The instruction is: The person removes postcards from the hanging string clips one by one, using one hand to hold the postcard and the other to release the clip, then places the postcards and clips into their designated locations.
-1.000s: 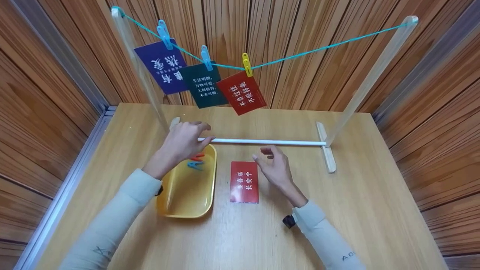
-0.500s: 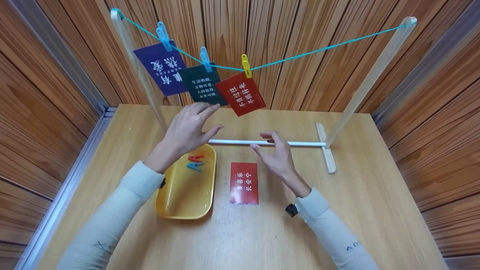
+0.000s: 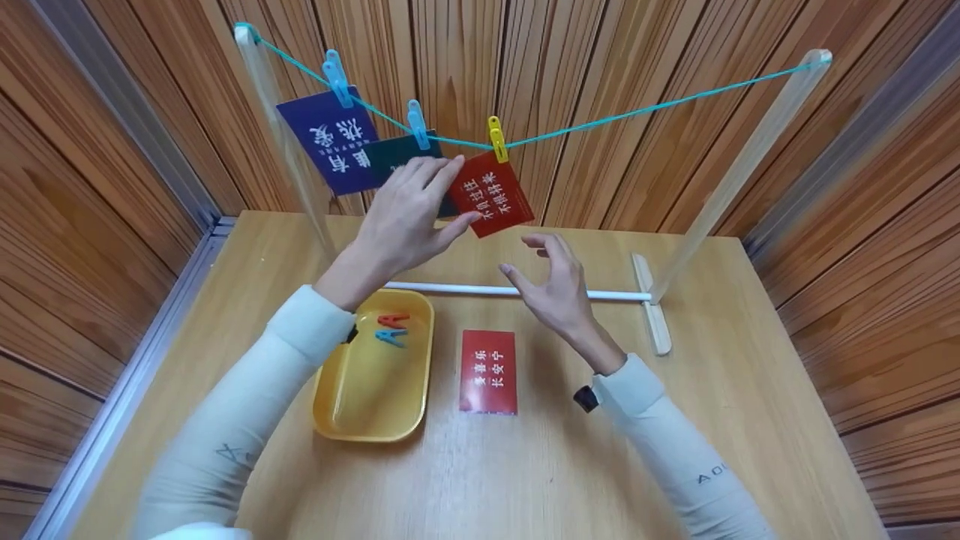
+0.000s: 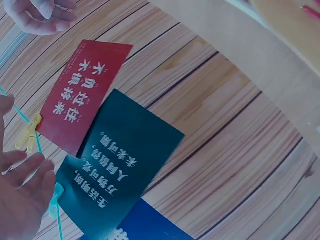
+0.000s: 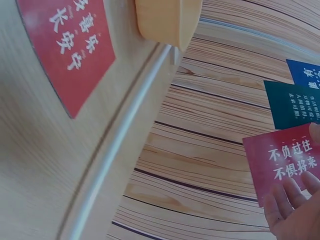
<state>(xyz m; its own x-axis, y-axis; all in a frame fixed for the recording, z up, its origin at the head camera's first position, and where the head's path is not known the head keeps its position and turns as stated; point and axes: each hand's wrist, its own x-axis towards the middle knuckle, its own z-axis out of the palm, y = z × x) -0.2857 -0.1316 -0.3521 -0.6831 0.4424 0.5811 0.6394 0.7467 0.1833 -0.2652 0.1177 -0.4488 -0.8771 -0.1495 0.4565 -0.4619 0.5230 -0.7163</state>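
A back wall [image 3: 637, 187] of vertical brown wood-grain boards with dark seams fills the upper middle of the frame, with similarly boarded side walls at the left [image 3: 67, 195] and right [image 3: 885, 315]. Grey strips mark the upper-left [image 3: 124, 109] and upper-right corners. Below spreads a pale wooden tabletop [image 3: 570, 480], softly shiny at lower centre.

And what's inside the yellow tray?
The tray holds a red clothespin and a blue clothespin near its far end. The left sleeve covers part of its left side, so anything there is hidden.
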